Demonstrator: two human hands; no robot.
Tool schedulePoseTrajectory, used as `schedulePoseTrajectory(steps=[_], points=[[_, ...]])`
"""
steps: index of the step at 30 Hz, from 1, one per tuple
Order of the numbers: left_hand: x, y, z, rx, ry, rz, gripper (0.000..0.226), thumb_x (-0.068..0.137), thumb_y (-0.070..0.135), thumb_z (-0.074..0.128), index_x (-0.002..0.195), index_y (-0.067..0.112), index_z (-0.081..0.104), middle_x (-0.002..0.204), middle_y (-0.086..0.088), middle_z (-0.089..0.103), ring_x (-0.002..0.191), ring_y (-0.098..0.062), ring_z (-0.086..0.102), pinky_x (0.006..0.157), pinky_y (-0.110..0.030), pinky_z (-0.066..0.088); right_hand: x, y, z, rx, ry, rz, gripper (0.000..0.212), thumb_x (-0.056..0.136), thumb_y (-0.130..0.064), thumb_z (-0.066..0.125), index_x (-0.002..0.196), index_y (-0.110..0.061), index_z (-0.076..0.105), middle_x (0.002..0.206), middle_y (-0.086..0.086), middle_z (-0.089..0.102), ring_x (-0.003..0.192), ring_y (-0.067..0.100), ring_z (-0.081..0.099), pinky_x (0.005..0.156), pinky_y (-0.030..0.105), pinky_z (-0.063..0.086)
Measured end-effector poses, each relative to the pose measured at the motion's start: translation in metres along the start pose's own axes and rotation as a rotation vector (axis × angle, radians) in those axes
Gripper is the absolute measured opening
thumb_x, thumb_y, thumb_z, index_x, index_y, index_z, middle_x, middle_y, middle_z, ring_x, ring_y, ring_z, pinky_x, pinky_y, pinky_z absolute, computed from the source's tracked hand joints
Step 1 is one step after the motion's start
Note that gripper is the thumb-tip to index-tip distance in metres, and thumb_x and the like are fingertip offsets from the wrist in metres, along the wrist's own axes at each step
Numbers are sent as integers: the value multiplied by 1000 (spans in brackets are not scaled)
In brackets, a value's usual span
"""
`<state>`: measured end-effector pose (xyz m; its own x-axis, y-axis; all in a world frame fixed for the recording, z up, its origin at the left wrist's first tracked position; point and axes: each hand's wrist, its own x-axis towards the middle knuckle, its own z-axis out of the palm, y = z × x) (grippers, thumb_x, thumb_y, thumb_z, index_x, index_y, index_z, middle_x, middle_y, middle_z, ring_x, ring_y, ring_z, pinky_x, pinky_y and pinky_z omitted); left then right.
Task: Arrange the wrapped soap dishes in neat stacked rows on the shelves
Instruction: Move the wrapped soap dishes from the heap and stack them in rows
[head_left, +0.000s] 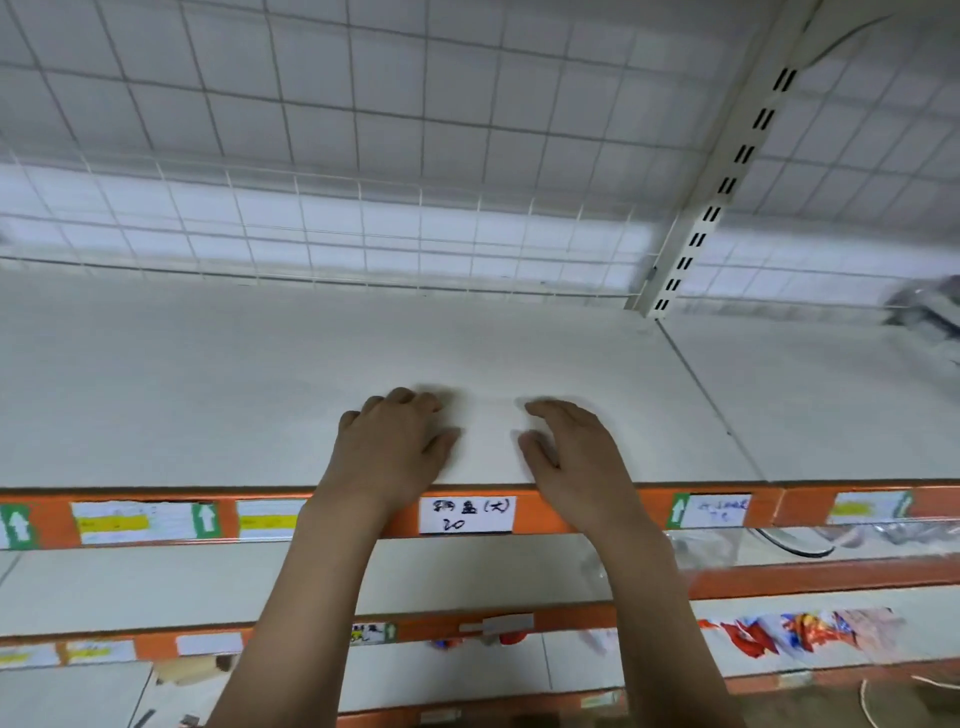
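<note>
Two bare hands hover over the front of a white shelf, the left hand and right hand loosely curled and holding nothing. No wrapped soap dish lies between them; a blurred plastic-wrapped item at far right may be one, its long axis and heading unreadable. The next dish is best squared to the orange shelf edge, above the handwritten label, starting a straight row.
</note>
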<state>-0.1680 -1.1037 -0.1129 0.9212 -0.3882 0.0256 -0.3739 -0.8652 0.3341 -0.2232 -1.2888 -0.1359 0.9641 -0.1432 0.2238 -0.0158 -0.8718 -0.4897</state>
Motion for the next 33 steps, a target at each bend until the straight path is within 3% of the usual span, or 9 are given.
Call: schedulePoseTrajectory(steps=[3, 4, 8, 13, 15, 18, 26, 30, 33], points=[[2, 34, 17, -3, 17, -28, 42, 96, 45, 42, 130, 22, 50, 129, 1, 51, 120, -23, 46, 94, -34, 32, -1, 31, -19, 7, 0, -24, 33, 94, -20, 54, 126, -11, 57, 126, 4, 58, 120, 20, 48, 107, 33, 33], [3, 75, 34, 3, 36, -61, 40, 95, 45, 43, 127, 21, 52, 128, 1, 51, 119, -23, 46, 94, -34, 33, -9, 66, -44, 1, -30, -43, 33, 94, -19, 54, 125, -10, 57, 125, 4, 58, 120, 20, 49, 107, 34, 33], [-1, 113, 48, 9, 81, -97, 41, 93, 47, 47, 125, 22, 55, 137, 1, 45, 126, -24, 41, 106, -38, 27, -15, 98, -71, 0, -2, -86, 31, 91, -16, 57, 121, -7, 60, 122, 8, 60, 117, 26, 52, 104, 43, 37], [-3, 181, 71, -49, 96, -53, 77, 75, 67, 23, 109, 13, 66, 127, -6, 58, 123, -27, 47, 105, -36, 33, -28, 161, -106, 36, 28, -83, 32, 86, -17, 57, 114, -5, 63, 114, 10, 64, 111, 31, 56, 100, 47, 41], [-4, 197, 76, -75, 56, -83, 67, 82, 63, 34, 107, 10, 66, 125, -8, 58, 124, -27, 46, 105, -35, 32, -30, 173, -114, 47, 21, -112, 31, 86, -16, 59, 115, -4, 63, 115, 10, 64, 111, 30, 55, 101, 45, 41], [-5, 219, 76, -125, 103, -99, 40, 91, 36, 58, 118, 7, 61, 125, -12, 56, 120, -30, 48, 102, -30, 31, -27, 187, -123, 47, 6, -118, 31, 88, -16, 59, 118, -6, 62, 118, 9, 63, 114, 29, 53, 103, 41, 38], [10, 247, 83, -220, 155, -63, 36, 90, 22, 59, 122, 4, 59, 127, -14, 55, 116, -34, 48, 95, -30, 33, -21, 206, -150, -17, -5, -138, 38, 93, -19, 56, 130, -10, 53, 130, 6, 56, 124, 24, 46, 109, 36, 30], [19, 264, 93, -241, 216, -4, 33, 87, 20, 64, 111, -1, 65, 114, -20, 61, 108, -41, 54, 94, -38, 42, -18, 221, -165, -1, 44, -153, 43, 90, -22, 54, 130, -8, 52, 128, 9, 57, 121, 28, 49, 106, 42, 35], [31, 283, 97, -210, 255, 21, 30, 82, 16, 70, 106, -2, 67, 107, -21, 64, 104, -41, 56, 93, -42, 45, -14, 237, -181, 23, 80, -173, 44, 89, -22, 53, 130, -8, 52, 129, 8, 56, 121, 26, 48, 106, 38, 35]])
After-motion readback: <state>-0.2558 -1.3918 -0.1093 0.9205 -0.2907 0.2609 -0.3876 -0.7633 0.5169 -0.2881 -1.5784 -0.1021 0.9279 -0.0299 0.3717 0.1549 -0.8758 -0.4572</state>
